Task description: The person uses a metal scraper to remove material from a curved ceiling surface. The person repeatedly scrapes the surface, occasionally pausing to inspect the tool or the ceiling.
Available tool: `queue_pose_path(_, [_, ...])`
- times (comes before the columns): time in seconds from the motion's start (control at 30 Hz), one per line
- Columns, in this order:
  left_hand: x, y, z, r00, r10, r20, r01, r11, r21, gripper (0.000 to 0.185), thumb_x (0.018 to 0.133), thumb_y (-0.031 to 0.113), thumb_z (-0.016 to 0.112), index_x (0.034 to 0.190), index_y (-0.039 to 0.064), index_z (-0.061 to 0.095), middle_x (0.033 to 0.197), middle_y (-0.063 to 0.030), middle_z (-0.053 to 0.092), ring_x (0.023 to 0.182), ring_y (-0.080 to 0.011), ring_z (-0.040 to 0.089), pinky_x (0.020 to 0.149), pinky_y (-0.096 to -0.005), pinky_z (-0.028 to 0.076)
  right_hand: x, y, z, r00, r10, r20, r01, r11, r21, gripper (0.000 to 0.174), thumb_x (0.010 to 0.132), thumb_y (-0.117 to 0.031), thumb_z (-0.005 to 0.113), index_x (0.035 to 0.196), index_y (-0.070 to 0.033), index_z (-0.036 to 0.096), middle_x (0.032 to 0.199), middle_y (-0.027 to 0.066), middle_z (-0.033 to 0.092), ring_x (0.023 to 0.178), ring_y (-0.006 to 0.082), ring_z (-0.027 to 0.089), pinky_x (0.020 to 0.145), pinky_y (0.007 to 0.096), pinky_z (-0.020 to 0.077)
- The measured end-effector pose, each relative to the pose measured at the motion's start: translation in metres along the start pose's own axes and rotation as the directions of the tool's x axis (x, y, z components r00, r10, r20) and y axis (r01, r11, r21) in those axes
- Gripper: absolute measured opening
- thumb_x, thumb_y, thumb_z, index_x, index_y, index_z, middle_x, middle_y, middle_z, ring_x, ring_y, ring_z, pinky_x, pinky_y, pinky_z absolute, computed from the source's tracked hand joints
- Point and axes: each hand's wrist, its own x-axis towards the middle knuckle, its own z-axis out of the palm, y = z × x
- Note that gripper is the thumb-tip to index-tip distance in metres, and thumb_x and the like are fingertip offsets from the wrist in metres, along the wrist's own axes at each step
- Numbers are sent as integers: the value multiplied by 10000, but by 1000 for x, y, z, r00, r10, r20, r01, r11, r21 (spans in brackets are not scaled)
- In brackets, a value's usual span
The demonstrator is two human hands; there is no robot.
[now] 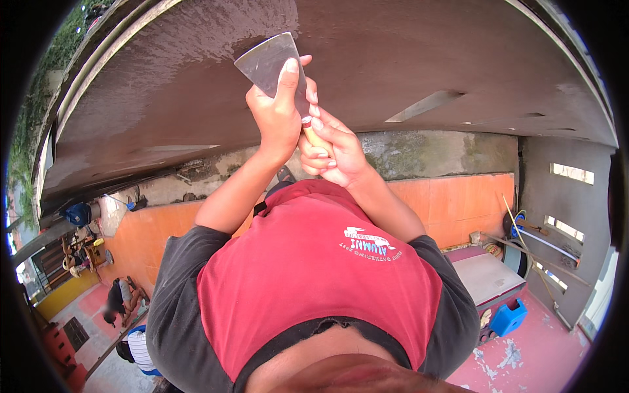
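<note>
A scraper with a wide flat metal blade and a pale wooden handle is held up before me, close to a dark brown-grey wall. My left hand grips the lower blade, thumb pressed flat on its face and fingers behind it. Around the handle closes my right hand, its thumb near the red collar. The blade's broad edge points up and left. Whether that edge touches the wall I cannot tell. A lighter, rough-edged patch covers the wall's upper left.
Slot openings pierce the wall. Orange tiles run along its foot. At right are a grey-topped box, a blue plastic stool and leaning poles. At lower left, one person crouches and another wears stripes.
</note>
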Motion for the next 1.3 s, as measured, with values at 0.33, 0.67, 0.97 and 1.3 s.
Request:
queue_pose_path(0.33, [6, 0, 23, 988, 96, 122, -90, 994, -55, 331, 1051, 237, 576, 1203, -56, 561, 714, -90, 628, 552, -129, 586, 511, -261, 492, -5, -24, 9, 984, -164, 64, 173, 971, -166, 160, 1056, -174, 545, 1197, -148, 475, 650, -17, 422, 433, 39, 287, 436, 216, 273])
queue_pose_path(0.67, [-39, -60, -32, 930, -174, 325, 208, 975, -73, 407, 1101, 309, 411, 1279, -18, 577, 1219, -180, 684, 1068, -228, 679, 942, -370, 548, -69, 2, -33, 587, -801, -120, 498, 473, -727, 388, 992, -76, 624, 1332, -45, 439, 761, 6, 535, 602, 58, 482, 546, 227, 427])
queue_pose_path(0.97, [-108, -66, -65, 745, -500, 441, 567, 823, -25, 557, 1108, 424, 333, 1508, 41, 393, 1451, -193, 547, 1268, -296, 577, 1086, -425, 452, -24, 75, -65, 321, -942, 98, 15, -99, -995, 393, 958, -61, 649, 1322, 27, 532, 1192, 171, 675, 1021, 214, 664, 891, 338, 519])
queue_pose_path(1.3, [-145, -67, -161, 829, -502, 247, 553, 804, -219, 513, 1094, 374, 347, 1424, 6, 484, 1432, -143, 581, 1258, -274, 588, 1033, -419, 492, -28, 164, 2, 422, -906, -5, 162, 81, -984, 549, 958, 9, 583, 1466, -4, 375, 937, 78, 612, 900, 131, 597, 766, 283, 476])
